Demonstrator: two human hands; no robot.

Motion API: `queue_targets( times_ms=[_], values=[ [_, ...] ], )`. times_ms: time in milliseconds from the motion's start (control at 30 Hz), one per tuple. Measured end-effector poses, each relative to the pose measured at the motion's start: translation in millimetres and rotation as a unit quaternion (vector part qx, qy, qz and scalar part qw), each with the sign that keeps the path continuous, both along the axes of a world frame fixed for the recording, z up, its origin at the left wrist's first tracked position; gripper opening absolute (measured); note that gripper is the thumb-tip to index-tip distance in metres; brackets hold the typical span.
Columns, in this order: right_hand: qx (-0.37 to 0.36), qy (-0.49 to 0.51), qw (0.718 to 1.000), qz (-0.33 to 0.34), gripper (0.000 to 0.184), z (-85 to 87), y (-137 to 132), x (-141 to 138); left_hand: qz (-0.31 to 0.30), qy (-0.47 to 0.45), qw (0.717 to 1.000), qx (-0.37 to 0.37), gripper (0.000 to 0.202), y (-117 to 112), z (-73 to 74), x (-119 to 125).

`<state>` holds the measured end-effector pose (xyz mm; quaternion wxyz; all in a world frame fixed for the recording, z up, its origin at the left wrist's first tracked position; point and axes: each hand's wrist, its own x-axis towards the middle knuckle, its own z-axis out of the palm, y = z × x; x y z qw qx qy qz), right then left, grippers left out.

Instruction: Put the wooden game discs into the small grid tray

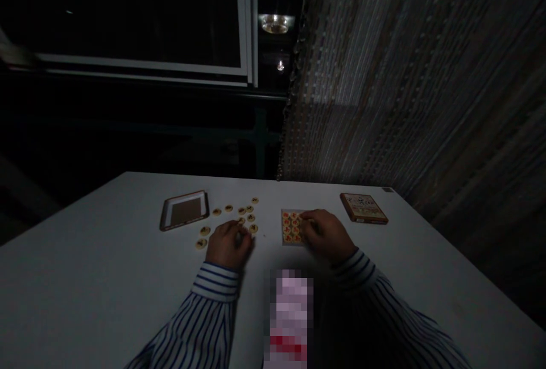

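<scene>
Loose round xiangqi pieces (250, 218) with dark characters lie scattered on the white table. My left hand (228, 244) rests at their near side, fingers curled and thumb drawn in; whatever is between the fingertips is hidden. Right of them sits a shallow square tray (282, 242), where xiangqi pieces (292, 227) with red characters stand in rows. Over the tray's right part is my right hand (326, 235), its thumb and fingers pinched together at the pieces. It hides that side of the tray, and I cannot make out what it grips.
An upturned box lid or tray (185, 211) lies at the left. A closed box with printed characters (364, 208) is at the back right. Beyond the white table (106, 278) hang a bead curtain (362, 73) and a window frame (245, 22). The room is dim.
</scene>
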<state>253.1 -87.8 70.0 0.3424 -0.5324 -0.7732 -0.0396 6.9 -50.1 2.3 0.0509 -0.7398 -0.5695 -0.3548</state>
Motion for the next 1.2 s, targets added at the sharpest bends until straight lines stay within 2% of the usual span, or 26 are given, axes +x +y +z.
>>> queue_targets(
  times_ms=[100,167,300,467,667,1200],
  values=[
    [0.014,-0.073,0.996,0.044,0.018,-6.2,1.1,-21.5,0.006,0.026,1.0,-0.014,0.024,-2.8,-1.9,1.3],
    [0.04,-0.088,0.995,0.04,0.018,-14.8,2.5,-28.6,0.012,0.039,0.999,-0.028,0.026,-4.6,-2.5,2.6],
    [0.068,-0.117,0.991,0.016,0.017,-30.8,5.1,-29.1,0.024,0.067,0.996,-0.045,0.027,-6.7,-2.9,5.0],
    [0.087,-0.133,0.987,0.032,0.018,-42.8,6.0,-27.6,0.04,0.097,0.993,-0.049,0.028,-7.0,-4.4,4.8],
    [0.091,-0.143,0.983,0.065,0.019,-46.4,6.4,-26.0,0.051,0.113,0.99,-0.06,0.027,-7.4,-6.7,4.6],
    [0.085,-0.112,0.989,0.051,0.02,-51.0,5.5,-27.6,0.031,0.119,0.99,-0.069,0.025,-4.1,-14.3,4.7]
  ],
)
